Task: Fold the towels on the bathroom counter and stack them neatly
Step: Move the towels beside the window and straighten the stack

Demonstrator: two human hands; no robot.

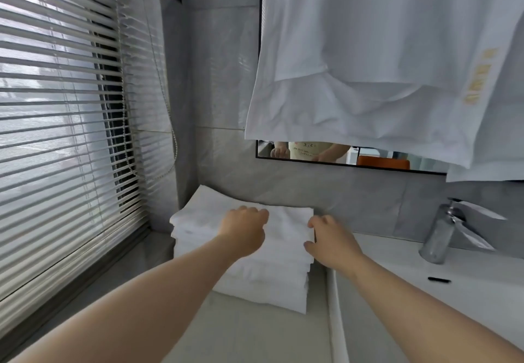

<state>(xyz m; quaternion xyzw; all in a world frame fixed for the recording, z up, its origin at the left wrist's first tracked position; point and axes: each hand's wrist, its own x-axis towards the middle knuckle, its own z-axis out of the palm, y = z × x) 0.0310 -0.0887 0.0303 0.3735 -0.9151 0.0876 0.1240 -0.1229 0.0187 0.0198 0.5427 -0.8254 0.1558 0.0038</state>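
A stack of folded white towels (269, 277) lies on the counter (255, 340), at the far left beside the blinds (56, 107). The left hand (243, 228) is laid on the top towel with fingers curled under; whether cloth is pinched cannot be told. The right hand (329, 242) is set against the stack's right edge, fingers loosely apart, nothing clamped. The folding is judged nearly done; only squaring of the edges seems left.
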